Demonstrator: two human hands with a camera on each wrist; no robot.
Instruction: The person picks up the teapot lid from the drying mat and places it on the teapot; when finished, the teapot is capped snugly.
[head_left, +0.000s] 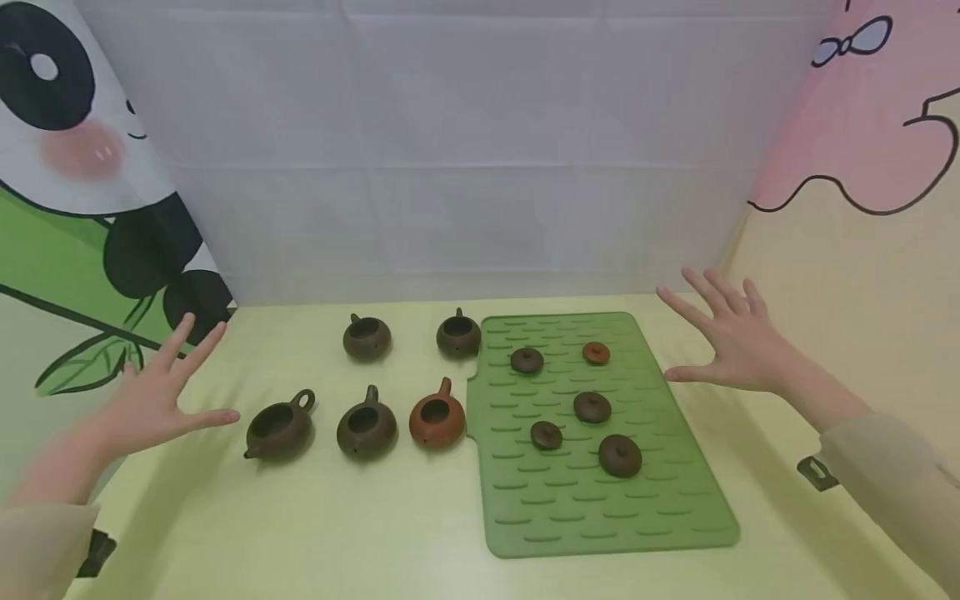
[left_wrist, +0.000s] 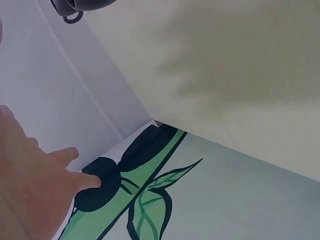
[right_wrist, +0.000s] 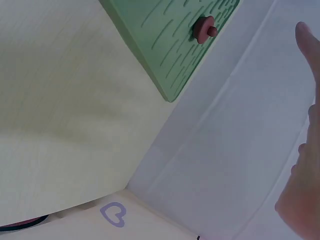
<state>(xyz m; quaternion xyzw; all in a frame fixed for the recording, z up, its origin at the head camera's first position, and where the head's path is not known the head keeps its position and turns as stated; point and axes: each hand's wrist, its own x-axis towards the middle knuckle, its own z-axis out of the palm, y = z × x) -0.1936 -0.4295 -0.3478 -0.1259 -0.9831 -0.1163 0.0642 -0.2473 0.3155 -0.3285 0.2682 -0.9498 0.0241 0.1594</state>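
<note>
My left hand (head_left: 153, 400) hovers at the left of the table with fingers spread, holding nothing. Nearest to it is a dark teapot (head_left: 279, 430) with a side loop handle. Beside that stand another dark teapot (head_left: 367, 430) and a reddish-brown teapot (head_left: 437, 419), all lidless. Behind them are two more lidless dark teapots, one at left (head_left: 367, 338) and one at right (head_left: 458, 336). My right hand (head_left: 738, 342), fingers spread and holding nothing, is raised beside a green mat (head_left: 555, 517). Several dark lids, such as one in front (head_left: 620, 456), and a small reddish lid (head_left: 596, 353) lie on the mat.
A white cloth backdrop (head_left: 480, 167) rises behind the pale table (head_left: 360, 525). Cartoon-printed panels stand at the left (head_left: 75, 167) and at the right (head_left: 847, 125). The mat's left edge lies close to the reddish-brown teapot and the back right teapot.
</note>
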